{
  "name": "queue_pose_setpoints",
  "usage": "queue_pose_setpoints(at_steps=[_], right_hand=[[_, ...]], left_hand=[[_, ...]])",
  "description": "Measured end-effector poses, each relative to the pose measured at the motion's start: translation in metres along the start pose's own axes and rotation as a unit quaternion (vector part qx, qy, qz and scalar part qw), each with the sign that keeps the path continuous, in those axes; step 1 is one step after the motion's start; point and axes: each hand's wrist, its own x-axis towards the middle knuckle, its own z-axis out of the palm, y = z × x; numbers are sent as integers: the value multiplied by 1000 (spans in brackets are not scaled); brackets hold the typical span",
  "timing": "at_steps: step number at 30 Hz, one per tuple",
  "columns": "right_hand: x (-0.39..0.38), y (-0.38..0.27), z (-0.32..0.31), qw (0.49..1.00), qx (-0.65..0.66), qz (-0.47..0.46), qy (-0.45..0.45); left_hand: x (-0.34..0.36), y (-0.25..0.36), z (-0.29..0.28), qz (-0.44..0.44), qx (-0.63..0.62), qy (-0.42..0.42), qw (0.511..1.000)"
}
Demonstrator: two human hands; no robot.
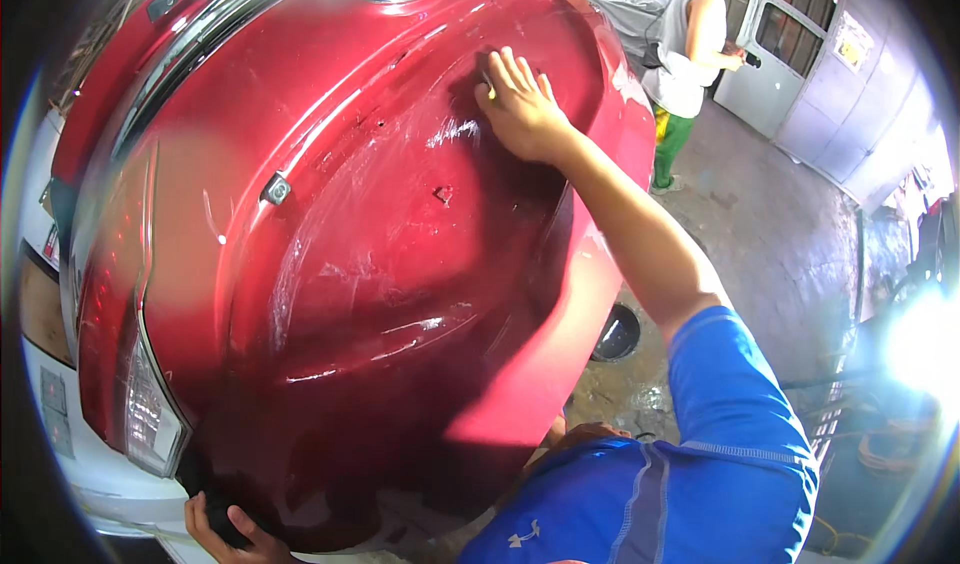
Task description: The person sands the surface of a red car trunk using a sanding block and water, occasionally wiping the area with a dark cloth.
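A glossy red car tailgate (390, 254) fills most of the view, with whitish smears and wet-looking streaks across it. My right hand (525, 114) lies on its upper right part, arm reaching up, fingers stretched out. A small yellowish spot (491, 91) shows by the thumb; whether anything is under the palm is hidden. At the lower left corner, my left hand (208, 532) has its fingers and thumb curled around something dark (233, 531), which I cannot make out. Just above that hand is a clear tail light (152, 414). The panel has a small ragged hole (442, 196) and a lock (275, 188).
A black bucket (616, 334) stands on the wet concrete floor (740, 234), right of the car. Beyond, a person (690, 54) in a sleeveless top and green trousers holds a small dark thing near a pale door (770, 64). A bright lamp (928, 344) glares at right.
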Motion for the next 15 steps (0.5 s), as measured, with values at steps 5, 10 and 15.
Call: queue_pose_setpoints(at_steps=[5,10,15], right_hand=[[-88,-83,-10,980,-3,-121,-157],[19,-4,3,971,-225,-44,-72],[-73,-92,-10,989,-31,-91,-113]], left_hand=[[-9,-16,-14,-1,37,0,999],[-5,-11,4,-6,-11,-2,1000],[20,24,-10,13,-36,69,997]])
